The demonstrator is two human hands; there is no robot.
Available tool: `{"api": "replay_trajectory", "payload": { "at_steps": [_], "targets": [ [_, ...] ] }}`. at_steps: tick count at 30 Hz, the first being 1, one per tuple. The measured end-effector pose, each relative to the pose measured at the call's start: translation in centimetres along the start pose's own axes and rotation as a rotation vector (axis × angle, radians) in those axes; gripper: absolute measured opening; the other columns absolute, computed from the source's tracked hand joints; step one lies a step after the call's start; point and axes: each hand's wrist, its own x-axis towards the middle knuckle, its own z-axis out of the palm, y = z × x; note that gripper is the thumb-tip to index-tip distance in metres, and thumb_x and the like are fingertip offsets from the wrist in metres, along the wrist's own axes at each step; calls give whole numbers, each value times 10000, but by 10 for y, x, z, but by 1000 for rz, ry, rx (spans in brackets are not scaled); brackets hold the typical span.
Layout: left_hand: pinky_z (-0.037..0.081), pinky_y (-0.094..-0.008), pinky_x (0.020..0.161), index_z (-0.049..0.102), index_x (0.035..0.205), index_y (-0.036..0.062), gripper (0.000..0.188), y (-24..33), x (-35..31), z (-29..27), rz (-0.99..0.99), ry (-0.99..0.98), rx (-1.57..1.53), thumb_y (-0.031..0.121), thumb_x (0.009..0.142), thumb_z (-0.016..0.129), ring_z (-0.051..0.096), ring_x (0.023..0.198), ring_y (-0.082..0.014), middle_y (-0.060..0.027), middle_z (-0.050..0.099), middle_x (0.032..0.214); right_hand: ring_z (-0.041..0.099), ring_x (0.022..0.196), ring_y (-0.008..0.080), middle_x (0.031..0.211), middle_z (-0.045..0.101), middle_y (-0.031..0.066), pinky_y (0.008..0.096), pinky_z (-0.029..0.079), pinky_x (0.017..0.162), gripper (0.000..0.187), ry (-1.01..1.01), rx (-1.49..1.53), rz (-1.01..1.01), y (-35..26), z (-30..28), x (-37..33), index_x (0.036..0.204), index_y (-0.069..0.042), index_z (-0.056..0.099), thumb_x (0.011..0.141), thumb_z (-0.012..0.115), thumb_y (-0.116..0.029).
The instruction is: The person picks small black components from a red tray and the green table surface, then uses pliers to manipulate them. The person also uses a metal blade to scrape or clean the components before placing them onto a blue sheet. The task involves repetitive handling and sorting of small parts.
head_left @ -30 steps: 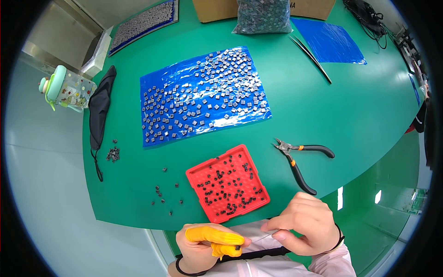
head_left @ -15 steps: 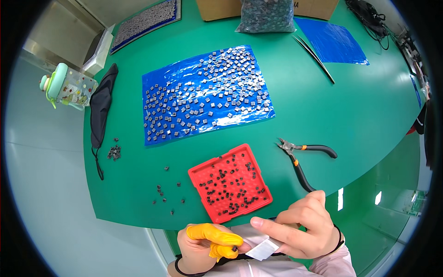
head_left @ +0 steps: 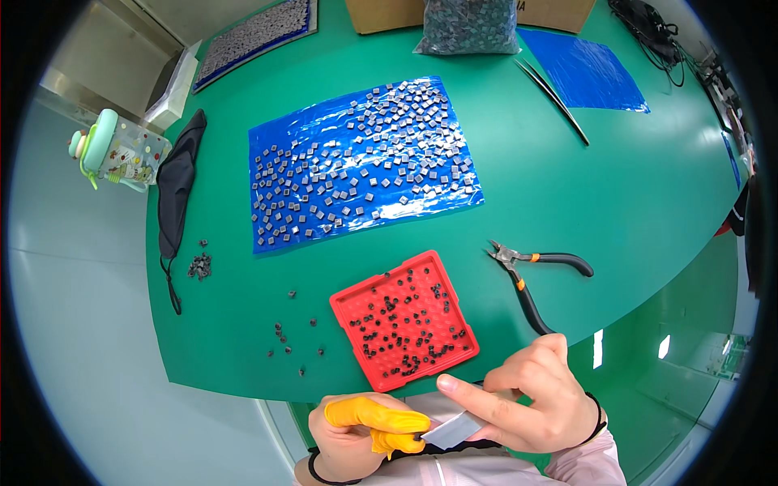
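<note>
At the near table edge, my left hand (head_left: 356, 429) has yellow finger covers (head_left: 374, 413) on two digits, pinched on a small black piece (head_left: 419, 436), mostly hidden now. My right hand (head_left: 527, 401) grips a thin, flat, pale grey strip (head_left: 454, 430); I cannot tell its material. The strip's left end meets the black piece at the left fingertips. Just beyond both hands lies a red square tray (head_left: 344, 312) with many small black pieces scattered in it. Cutting pliers (head_left: 510, 259) with black handles rest open-jawed above my right hand.
A blue sheet (head_left: 271, 142) bears many small grey square pieces. Loose black bits (head_left: 200, 266) lie at left by a black mask (head_left: 178, 182) and a bottle (head_left: 126, 150). Tweezers (head_left: 559, 105), another blue sheet (head_left: 587, 73), a filled bag (head_left: 470, 28) and a cardboard box (head_left: 385, 16) stand farther back.
The grey strip has shifted left and tilted, its end now against the black piece, which it partly covers. Both hands have moved only slightly; the tray and pliers stay put.
</note>
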Motion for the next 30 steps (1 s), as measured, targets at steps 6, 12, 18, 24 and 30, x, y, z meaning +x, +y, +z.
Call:
{"api": "replay_trajectory", "payload": {
  "at_steps": [6, 12, 18, 24, 30],
  "targets": [
    [543, -276, 628, 661, 863, -91, 96, -6, -1, -4, 64, 9, 62, -39, 783, 678, 662, 682, -201, -172, 683, 823, 441, 655, 106, 756, 419, -60, 306, 258, 661, 410, 4, -2, 18, 0, 1, -1, 1128, -156, 692, 779, 651, -367],
    [465, -222, 545, 678, 831, -82, 184, -7, -5, 0, 86, 138, 97, 87, 793, 743, 601, 604, -137, -120, 658, 748, 437, 651, 101, 748, 407, -59, 301, 241, 656, 439, 7, -15, 16, 1, 1, -1, 1134, -157, 691, 744, 671, -358],
    [483, -218, 551, 684, 850, -81, 170, -3, -5, -2, 58, 127, 164, 62, 780, 744, 621, 615, -144, -130, 671, 778, 430, 641, 99, 735, 396, -58, 299, 234, 654, 426, 8, -30, 39, 0, 1, -1, 1129, -169, 696, 752, 664, -365],
    [488, -223, 554, 683, 864, -81, 178, -2, -5, -2, 48, 127, 153, 66, 785, 744, 623, 620, -139, -122, 676, 792, 420, 632, 97, 736, 396, -59, 298, 234, 664, 422, 46, -108, 39, -3, 0, 0, 1086, -179, 717, 738, 652, -408],
    [524, -256, 607, 673, 882, -88, 154, 2, 1, -3, 45, 26, 174, 28, 792, 720, 648, 661, -164, -135, 682, 815, 418, 644, 100, 737, 401, -59, 300, 240, 677, 425, 61, -130, 50, -3, 2, -1, 1072, -193, 723, 726, 656, -429]
  ]
}}
